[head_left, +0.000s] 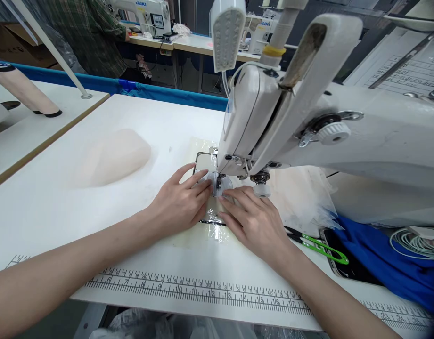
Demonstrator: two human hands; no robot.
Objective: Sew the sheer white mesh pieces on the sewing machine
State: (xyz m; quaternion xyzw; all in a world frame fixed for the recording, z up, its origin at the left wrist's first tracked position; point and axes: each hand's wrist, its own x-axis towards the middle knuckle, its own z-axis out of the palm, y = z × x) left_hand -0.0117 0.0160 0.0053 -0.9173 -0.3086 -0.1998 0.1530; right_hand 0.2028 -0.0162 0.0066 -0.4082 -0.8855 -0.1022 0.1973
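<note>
My left hand (184,200) lies palm down on the left of the needle plate (212,209), its fingers stretched toward the presser foot (219,182). On the right side my right hand (254,219) rests flat with the fingers apart, their tips close to the foot. Whether thin sheer fabric lies beneath the fingertips I cannot make out. The white sewing machine (259,108) stands over both hands. A sheer pale pink fabric piece (116,157) lies on the table to the left. More sheer pieces (301,197) are heaped beyond my right hand.
Green-handled thread snips (324,247) and a dark phone (351,266) lie at the right, beside blue cloth (389,273) and a coiled cable (416,242). A printed ruler (195,289) runs along the table's front edge. Across the way a person in a checked shirt (87,35) stands near other machines.
</note>
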